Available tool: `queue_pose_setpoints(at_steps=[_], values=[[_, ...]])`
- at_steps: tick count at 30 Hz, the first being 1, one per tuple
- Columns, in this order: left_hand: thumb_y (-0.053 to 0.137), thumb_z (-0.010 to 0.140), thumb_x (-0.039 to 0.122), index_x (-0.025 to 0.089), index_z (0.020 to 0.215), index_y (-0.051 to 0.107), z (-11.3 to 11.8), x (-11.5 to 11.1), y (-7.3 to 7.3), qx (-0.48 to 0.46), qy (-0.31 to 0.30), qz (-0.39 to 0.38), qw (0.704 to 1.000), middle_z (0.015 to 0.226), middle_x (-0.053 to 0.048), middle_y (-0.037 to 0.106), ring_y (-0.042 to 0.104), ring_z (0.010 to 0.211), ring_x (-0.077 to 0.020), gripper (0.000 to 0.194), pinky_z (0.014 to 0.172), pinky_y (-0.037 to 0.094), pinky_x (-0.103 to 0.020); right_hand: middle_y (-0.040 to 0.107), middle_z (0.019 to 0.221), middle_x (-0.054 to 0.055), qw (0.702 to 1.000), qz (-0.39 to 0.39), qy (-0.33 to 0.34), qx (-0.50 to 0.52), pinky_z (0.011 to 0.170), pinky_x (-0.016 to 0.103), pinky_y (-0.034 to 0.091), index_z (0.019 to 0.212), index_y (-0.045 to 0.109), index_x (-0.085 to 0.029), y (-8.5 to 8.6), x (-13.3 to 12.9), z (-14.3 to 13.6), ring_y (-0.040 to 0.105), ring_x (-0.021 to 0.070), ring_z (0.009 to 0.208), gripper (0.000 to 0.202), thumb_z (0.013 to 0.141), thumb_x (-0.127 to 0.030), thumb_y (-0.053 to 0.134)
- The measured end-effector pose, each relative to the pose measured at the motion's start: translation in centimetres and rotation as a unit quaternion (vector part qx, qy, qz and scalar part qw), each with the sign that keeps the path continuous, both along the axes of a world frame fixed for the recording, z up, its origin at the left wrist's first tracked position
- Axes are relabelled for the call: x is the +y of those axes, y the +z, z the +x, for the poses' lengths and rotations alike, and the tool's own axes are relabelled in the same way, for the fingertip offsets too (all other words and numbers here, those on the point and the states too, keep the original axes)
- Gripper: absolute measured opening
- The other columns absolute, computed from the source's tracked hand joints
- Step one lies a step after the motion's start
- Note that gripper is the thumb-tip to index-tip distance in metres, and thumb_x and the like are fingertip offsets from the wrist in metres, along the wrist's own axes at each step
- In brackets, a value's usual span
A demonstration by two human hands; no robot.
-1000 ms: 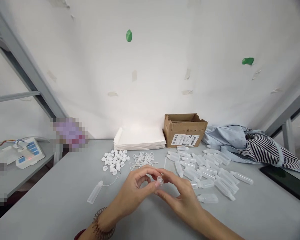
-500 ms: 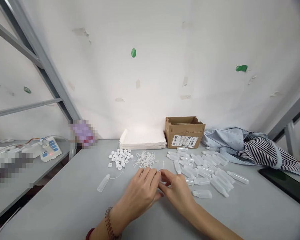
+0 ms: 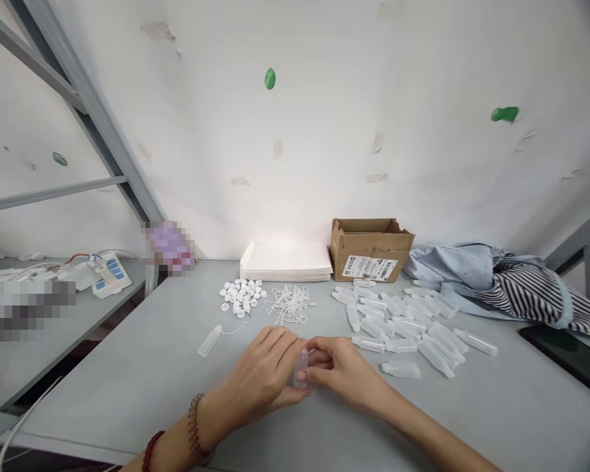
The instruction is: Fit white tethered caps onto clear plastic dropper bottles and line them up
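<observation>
Between my two hands a translucent bottle (image 3: 301, 369) stands roughly upright, its neck partly covered by fingers. My left hand (image 3: 263, 367) is closed around its left side, and the fingertips of my right hand (image 3: 341, 367) pinch it from the right. Beyond them lie a pile of small white caps (image 3: 242, 296) and a tangle of thin white cords (image 3: 290, 303). Left of my left hand rests a bottle with a cord at its neck (image 3: 210, 341). Several loose translucent bottles (image 3: 403, 328) are spread to the right.
At the back of the grey table (image 3: 128, 380) are a stack of white sheets (image 3: 285, 262) and an open cardboard box (image 3: 371, 252). Striped and light blue cloth (image 3: 526, 288) and a dark phone-like slab (image 3: 565, 360) lie at the right. A side shelf holds a power strip (image 3: 112, 275).
The bottle between my hands now shows, where fingers hid it before. My hands have shifted slightly left, and the camera view has tilted a little.
</observation>
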State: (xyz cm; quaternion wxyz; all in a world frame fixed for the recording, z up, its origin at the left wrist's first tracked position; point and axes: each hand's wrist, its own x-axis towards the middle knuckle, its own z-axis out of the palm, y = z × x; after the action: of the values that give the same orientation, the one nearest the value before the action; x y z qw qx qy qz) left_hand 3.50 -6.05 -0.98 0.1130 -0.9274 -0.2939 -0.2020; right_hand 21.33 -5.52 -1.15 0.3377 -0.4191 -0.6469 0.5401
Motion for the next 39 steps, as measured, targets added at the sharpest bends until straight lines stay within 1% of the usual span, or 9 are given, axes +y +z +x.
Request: queue_pose_setpoints(at_steps=[2, 4, 9, 14, 21, 25, 30, 34, 39], values=[[0.061, 0.085, 0.037, 0.013, 0.11, 0.049, -0.9, 0.0, -0.2, -0.05, -0.001, -0.032, 0.998, 0.093, -0.011, 0.063, 0.058, 0.087, -0.026, 0.037, 0.072, 0.048, -0.039, 0.071, 0.067, -0.002, 0.997, -0.02, 0.068, 0.008, 0.055, 0.024, 0.047, 0.085, 0.067, -0.018, 0.0, 0.2, 0.2, 0.066, 0.0173, 0.063, 0.012, 0.075, -0.015, 0.061], [0.068, 0.08, 0.041, 0.013, 0.11, 0.049, -1.8, -0.1, -0.3, -0.088, 0.007, -0.068, 0.994, 0.096, -0.011, 0.063, 0.057, 0.09, -0.0258, 0.046, 0.074, 0.049, -0.038, 0.071, 0.066, -0.002, 0.995, 0.016, 0.094, -0.032, 0.055, 0.024, 0.047, 0.088, 0.068, -0.019, 0.1, 0.2, 0.3, 0.065, 0.0168, 0.061, 0.014, 0.08, -0.017, 0.057], [0.081, 0.067, 0.036, 0.013, 0.109, 0.05, -3.5, -0.4, -0.7, -0.094, 0.029, -0.137, 0.986, 0.098, -0.009, 0.062, 0.055, 0.093, -0.0248, 0.058, 0.078, 0.05, -0.037, 0.07, 0.069, 0.001, 0.951, 0.238, 0.053, -0.188, 0.056, 0.024, 0.045, 0.087, 0.068, -0.02, -1.1, -0.3, -0.1, 0.063, 0.0157, 0.058, 0.022, 0.09, -0.018, 0.046], [0.078, 0.07, 0.036, 0.014, 0.11, 0.05, -4.7, -0.7, -1.1, -0.064, 0.031, -0.138, 0.988, 0.101, -0.01, 0.062, 0.054, 0.098, -0.0271, 0.053, 0.084, 0.047, -0.04, 0.071, 0.076, 0.006, 0.914, 0.34, 0.061, -0.213, 0.061, 0.024, 0.046, 0.093, 0.067, -0.018, -3.2, -0.5, -0.6, 0.066, 0.0165, 0.066, 0.03, 0.096, -0.021, 0.038], [0.075, 0.072, 0.031, 0.02, 0.113, 0.05, -8.3, -0.8, -0.5, -0.004, 0.066, -0.189, 0.98, 0.11, -0.008, 0.057, 0.051, 0.103, -0.0272, 0.05, 0.089, 0.042, -0.042, 0.07, 0.073, 0.004, 0.898, 0.35, 0.077, -0.254, 0.059, 0.022, 0.042, 0.09, 0.066, -0.018, -3.9, 0.1, -2.3, 0.065, 0.0145, 0.064, 0.031, 0.097, -0.023, 0.037], [0.074, 0.074, 0.028, 0.023, 0.116, 0.05, -10.5, -0.2, 0.7, 0.013, 0.094, -0.22, 0.971, 0.119, -0.009, 0.052, 0.046, 0.112, -0.0285, 0.049, 0.092, 0.041, -0.042, 0.067, 0.064, 0.001, 0.866, 0.375, 0.104, -0.314, 0.051, 0.024, 0.031, 0.084, 0.065, -0.019, -3.4, 1.3, -4.4, 0.059, 0.0124, 0.053, 0.03, 0.096, -0.02, 0.038], [0.072, 0.077, 0.035, 0.025, 0.117, 0.051, -13.3, 1.6, 2.1, 0.007, 0.126, -0.26, 0.957, 0.132, -0.008, 0.048, 0.039, 0.125, -0.0296, 0.046, 0.101, 0.036, -0.043, 0.066, 0.066, 0.001, 0.857, 0.382, 0.113, -0.326, 0.051, 0.025, 0.025, 0.078, 0.064, -0.018, -2.3, 4.0, -7.7, 0.054, 0.0116, 0.054, 0.025, 0.092, -0.017, 0.044], [0.073, 0.075, 0.041, 0.027, 0.12, 0.052, -15.0, 2.8, 2.1, 0.012, 0.135, -0.32, 0.938, 0.135, -0.007, 0.049, 0.041, 0.127, -0.029, 0.052, 0.104, 0.034, -0.043, 0.065, 0.072, 0.002, 0.856, 0.378, 0.121, -0.331, 0.052, 0.025, 0.026, 0.082, 0.066, -0.018, -2.2, 5.3, -9.2, 0.053, 0.0121, 0.057, 0.023, 0.092, -0.017, 0.045], [0.076, 0.072, 0.041, 0.026, 0.12, 0.052, -15.5, 3.4, 1.4, -0.006, 0.131, -0.357, 0.925, 0.133, -0.005, 0.053, 0.045, 0.125, -0.028, 0.056, 0.106, 0.033, -0.042, 0.063, 0.077, 0.004, 0.857, 0.363, 0.123, -0.343, 0.053, 0.024, 0.028, 0.087, 0.068, -0.017, -2.7, 5.8, -9.5, 0.054, 0.0128, 0.061, 0.024, 0.093, -0.018, 0.044]])
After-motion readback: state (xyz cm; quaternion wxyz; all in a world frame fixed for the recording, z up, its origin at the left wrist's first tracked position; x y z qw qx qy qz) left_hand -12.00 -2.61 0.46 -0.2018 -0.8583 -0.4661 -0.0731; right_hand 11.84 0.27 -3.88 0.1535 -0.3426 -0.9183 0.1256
